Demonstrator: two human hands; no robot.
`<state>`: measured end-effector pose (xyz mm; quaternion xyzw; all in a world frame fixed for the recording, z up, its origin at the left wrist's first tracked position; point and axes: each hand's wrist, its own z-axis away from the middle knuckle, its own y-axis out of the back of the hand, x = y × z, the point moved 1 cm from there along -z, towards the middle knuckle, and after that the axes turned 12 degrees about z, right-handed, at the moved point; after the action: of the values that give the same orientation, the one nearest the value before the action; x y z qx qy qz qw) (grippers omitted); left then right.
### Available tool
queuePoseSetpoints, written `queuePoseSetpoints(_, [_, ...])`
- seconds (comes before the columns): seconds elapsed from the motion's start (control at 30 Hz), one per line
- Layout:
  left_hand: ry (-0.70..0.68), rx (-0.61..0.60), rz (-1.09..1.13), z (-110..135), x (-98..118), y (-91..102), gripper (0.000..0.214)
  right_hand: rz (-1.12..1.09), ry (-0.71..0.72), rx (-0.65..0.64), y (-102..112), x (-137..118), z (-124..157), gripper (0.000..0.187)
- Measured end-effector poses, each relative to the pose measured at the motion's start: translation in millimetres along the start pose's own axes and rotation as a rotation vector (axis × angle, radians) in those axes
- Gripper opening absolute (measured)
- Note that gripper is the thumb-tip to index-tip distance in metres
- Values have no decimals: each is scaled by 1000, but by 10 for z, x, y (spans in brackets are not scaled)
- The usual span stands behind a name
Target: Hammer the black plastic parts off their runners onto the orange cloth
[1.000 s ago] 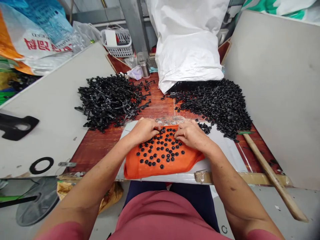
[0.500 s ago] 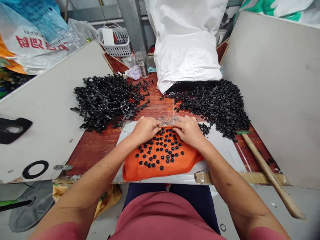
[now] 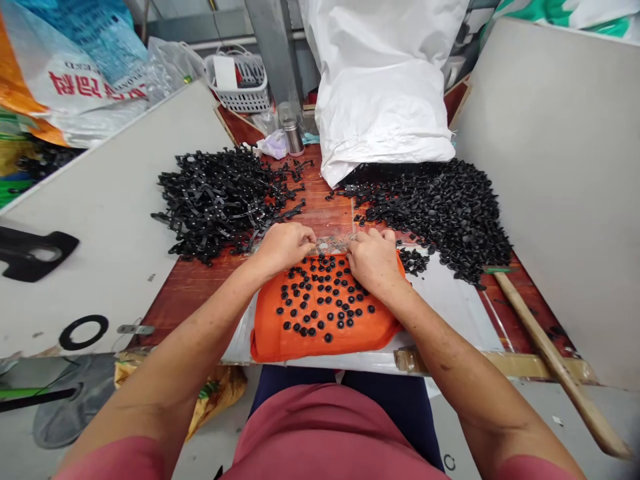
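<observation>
The left hand [image 3: 284,244] and right hand [image 3: 371,259] curl close together over the orange cloth [image 3: 320,341]; any grip is hidden. Its small black caps [image 3: 320,303] seem light and hard: pinch by the rims.

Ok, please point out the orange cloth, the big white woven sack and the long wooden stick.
orange cloth [image 3: 300,347]: head view, bare near edge.
big white woven sack [image 3: 385,87]: head view, front face.
long wooden stick [image 3: 555,360]: head view, mid shaft.
</observation>
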<state>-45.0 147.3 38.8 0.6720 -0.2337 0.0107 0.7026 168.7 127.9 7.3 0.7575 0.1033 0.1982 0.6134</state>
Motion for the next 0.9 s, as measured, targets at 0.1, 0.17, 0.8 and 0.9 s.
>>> queuePoseSetpoints(0.1, [-16,-70,-85,8,32,-102,21,-41,-22,30,-6,4,31,25])
queuePoseSetpoints(0.17, [-36,-97,-117,-7,69,-166,21,-79,-35,65,-18,23,60,24])
queuePoseSetpoints(0.8, [-213,-166,-62,-8,20,-223,22,-290,-107,187,-169,364,97,22])
queuePoseSetpoints(0.9, [-124,-215,12,-38,-12,-242,22,-297,-121,185,-186,388,96,22])
